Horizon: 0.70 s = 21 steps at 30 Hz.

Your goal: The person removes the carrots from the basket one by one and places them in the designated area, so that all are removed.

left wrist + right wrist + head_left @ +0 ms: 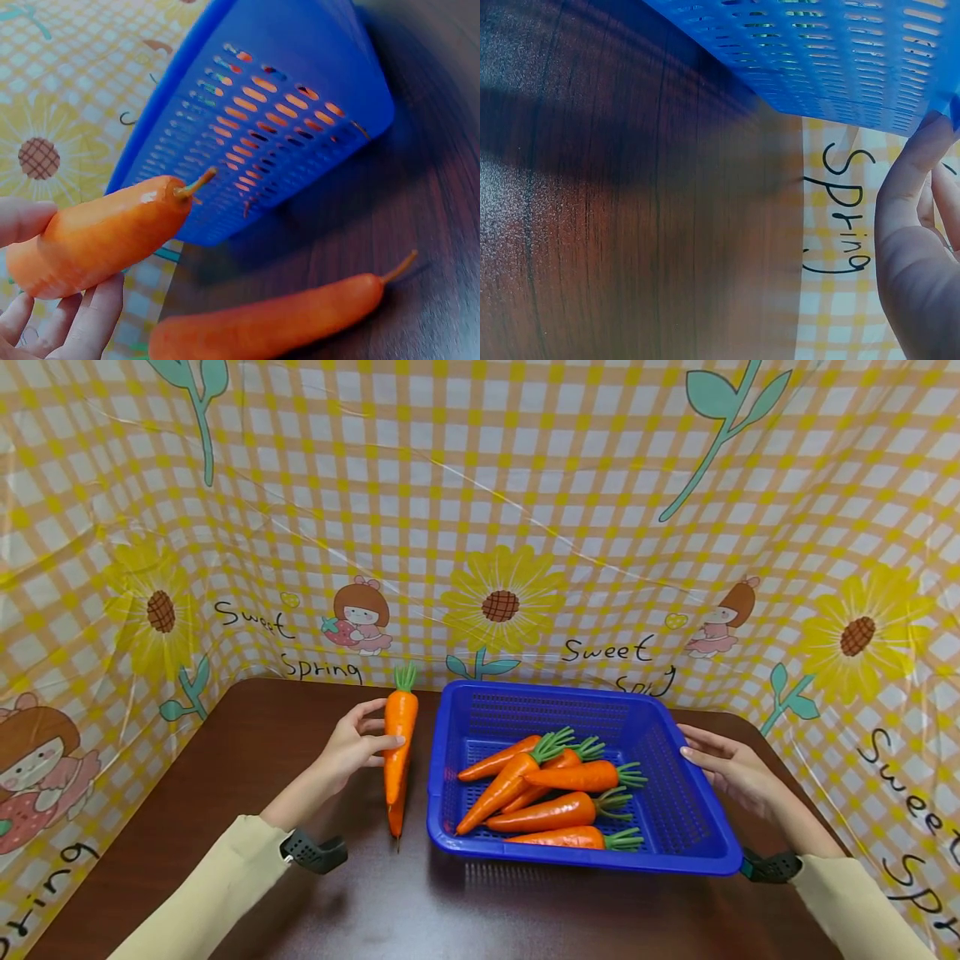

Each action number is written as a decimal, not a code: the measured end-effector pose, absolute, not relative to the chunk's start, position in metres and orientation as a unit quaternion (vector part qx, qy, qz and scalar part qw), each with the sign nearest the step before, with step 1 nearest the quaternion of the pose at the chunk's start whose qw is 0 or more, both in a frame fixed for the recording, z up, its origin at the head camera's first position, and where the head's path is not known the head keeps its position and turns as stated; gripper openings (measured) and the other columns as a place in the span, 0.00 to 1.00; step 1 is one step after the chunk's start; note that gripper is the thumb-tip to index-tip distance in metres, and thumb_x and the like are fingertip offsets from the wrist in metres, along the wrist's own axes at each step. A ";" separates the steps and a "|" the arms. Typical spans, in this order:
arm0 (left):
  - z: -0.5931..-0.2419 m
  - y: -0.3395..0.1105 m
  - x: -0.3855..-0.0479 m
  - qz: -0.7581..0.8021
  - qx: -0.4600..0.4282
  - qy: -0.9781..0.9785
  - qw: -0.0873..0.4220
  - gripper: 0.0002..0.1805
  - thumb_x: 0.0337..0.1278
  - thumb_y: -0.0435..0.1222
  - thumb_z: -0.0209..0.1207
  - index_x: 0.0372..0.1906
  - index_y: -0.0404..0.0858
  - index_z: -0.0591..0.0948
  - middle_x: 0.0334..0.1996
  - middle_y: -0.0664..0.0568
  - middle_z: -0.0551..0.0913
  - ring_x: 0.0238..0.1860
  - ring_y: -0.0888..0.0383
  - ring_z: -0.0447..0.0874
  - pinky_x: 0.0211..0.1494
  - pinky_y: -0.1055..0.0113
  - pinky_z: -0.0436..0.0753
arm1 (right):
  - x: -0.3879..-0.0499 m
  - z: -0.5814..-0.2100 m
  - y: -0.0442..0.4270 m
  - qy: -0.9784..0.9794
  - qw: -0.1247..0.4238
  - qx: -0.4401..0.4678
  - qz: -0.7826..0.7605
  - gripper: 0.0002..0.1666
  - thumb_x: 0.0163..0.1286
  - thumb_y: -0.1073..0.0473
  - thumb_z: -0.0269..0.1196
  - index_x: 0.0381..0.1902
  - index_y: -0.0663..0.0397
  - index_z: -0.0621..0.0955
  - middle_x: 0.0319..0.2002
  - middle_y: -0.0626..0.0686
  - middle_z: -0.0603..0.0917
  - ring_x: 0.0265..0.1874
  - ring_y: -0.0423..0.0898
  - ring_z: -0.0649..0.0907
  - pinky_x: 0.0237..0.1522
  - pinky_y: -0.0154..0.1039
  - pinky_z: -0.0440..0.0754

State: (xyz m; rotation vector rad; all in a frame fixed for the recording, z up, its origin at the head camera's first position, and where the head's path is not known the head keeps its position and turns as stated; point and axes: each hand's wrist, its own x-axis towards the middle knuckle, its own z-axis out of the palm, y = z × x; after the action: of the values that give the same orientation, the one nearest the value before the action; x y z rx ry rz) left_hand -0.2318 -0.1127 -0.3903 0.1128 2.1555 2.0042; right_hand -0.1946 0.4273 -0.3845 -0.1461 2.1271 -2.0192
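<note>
My left hand (351, 745) holds an orange carrot (401, 718) between thumb and fingers, its green stalks pointing to the back. Beneath it a second carrot (277, 319) lies on the table, mostly hidden by the held one in the head view. Just right of them stands a blue plastic basket (438, 760) with slotted walls. Several carrots (551, 811) with green stalks lie inside it. At the basket's right side, my right hand (738, 770) touches the rim from outside with its fingers fairly straight; the right wrist view shows one digit against the wall near the rim.
The dark brown wooden table (300, 910) carries everything. A yellow checked cloth (480, 485) with sunflowers, dolls and lettering rises behind and along both sides. Each wrist wears a black strap (315, 852).
</note>
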 end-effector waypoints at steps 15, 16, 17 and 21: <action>-0.409 -0.133 -0.225 0.667 0.013 0.740 0.087 0.40 0.57 0.32 0.62 0.72 0.36 0.56 0.60 0.33 0.69 0.39 0.59 0.82 0.42 0.61 0.87 | -0.194 -0.386 0.429 0.716 0.108 -0.049 -0.688 0.20 0.74 0.64 0.52 0.56 0.35 0.77 0.48 0.38 0.85 0.44 0.37 0.85 0.41 0.33 0.85; -0.410 -0.135 -0.224 0.666 0.011 0.741 0.087 0.40 0.57 0.32 0.62 0.72 0.36 0.56 0.61 0.33 0.69 0.39 0.59 0.82 0.42 0.61 0.87 | -0.194 -0.386 0.429 0.715 0.108 -0.048 -0.689 0.20 0.74 0.64 0.52 0.56 0.35 0.77 0.47 0.38 0.85 0.44 0.37 0.86 0.41 0.33 0.85; -0.411 -0.136 -0.224 0.664 0.008 0.742 0.087 0.40 0.57 0.32 0.62 0.72 0.35 0.56 0.61 0.33 0.69 0.39 0.58 0.82 0.42 0.61 0.87 | -0.194 -0.386 0.429 0.715 0.108 -0.048 -0.689 0.20 0.74 0.64 0.52 0.56 0.35 0.77 0.47 0.38 0.85 0.43 0.37 0.86 0.41 0.33 0.85; -0.417 -0.140 -0.223 0.663 -0.002 0.743 0.087 0.40 0.57 0.31 0.62 0.72 0.35 0.56 0.61 0.33 0.68 0.39 0.58 0.82 0.43 0.59 0.87 | -0.194 -0.385 0.429 0.712 0.113 -0.049 -0.692 0.20 0.74 0.64 0.52 0.56 0.36 0.77 0.48 0.38 0.85 0.43 0.38 0.86 0.41 0.34 0.85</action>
State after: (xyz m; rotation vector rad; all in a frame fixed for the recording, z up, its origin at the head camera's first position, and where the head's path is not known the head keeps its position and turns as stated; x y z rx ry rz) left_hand -0.2231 -0.1401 -0.4173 -0.0069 2.2148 1.9760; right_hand -0.1937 0.4287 -0.3854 -0.1440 2.0887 -2.0291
